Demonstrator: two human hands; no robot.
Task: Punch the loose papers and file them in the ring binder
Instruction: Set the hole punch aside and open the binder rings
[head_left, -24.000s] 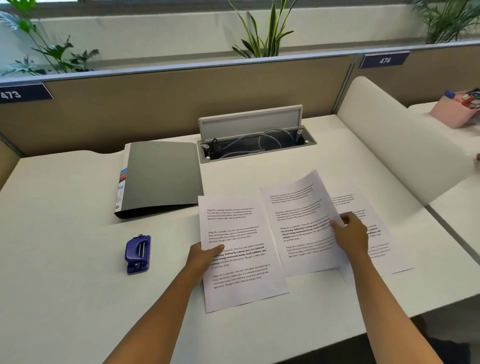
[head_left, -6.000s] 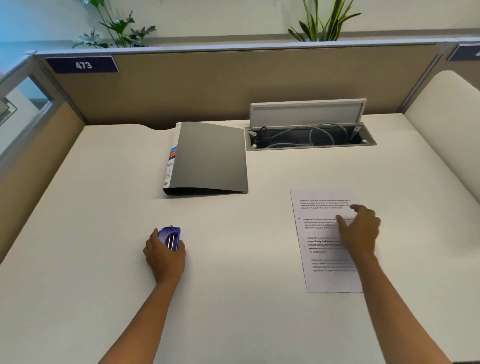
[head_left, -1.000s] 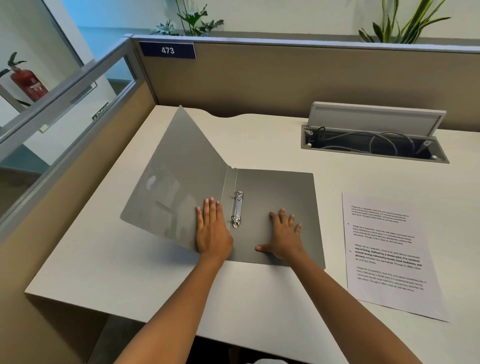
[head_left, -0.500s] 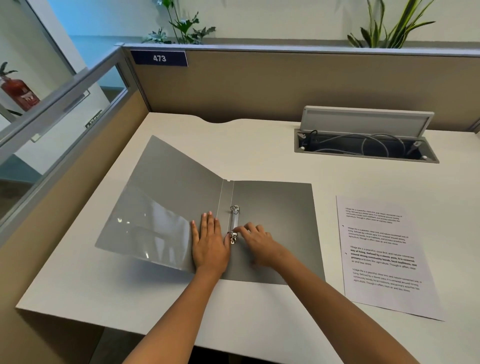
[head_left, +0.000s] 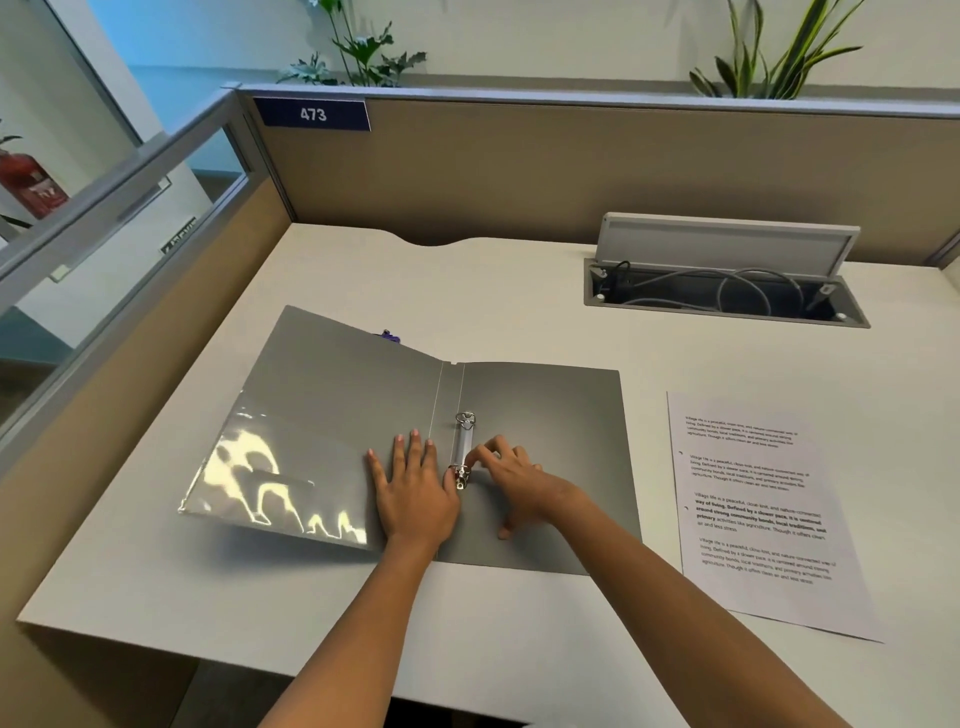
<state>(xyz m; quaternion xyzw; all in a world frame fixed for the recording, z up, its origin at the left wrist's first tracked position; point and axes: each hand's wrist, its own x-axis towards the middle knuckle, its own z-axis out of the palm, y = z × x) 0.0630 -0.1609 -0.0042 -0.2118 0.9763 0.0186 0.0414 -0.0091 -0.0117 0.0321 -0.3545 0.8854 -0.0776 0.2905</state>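
The grey ring binder (head_left: 550, 415) lies open on the desk. Its left cover, with a shiny clear pocket, stays slightly raised at the outer edge. My left hand (head_left: 415, 493) presses flat on that cover beside the spine. My right hand (head_left: 511, 480) has bent fingertips touching the lower end of the metal ring mechanism (head_left: 464, 447), with the thumb spread on the right cover. The punched papers (head_left: 758, 509) lie stacked to the right of the binder. A sliver of the purple hole punch (head_left: 388, 335) peeks out behind the left cover; the rest is hidden.
An open cable tray (head_left: 722, 296) with its lid up sits in the desk at the back right. Partition walls close the back and left sides. The desk's front edge runs just below the binder.
The left cover has dropped from steeply raised to nearly flat. My right hand slid from the right cover to the ring mechanism. My left hand stays pressed by the spine.
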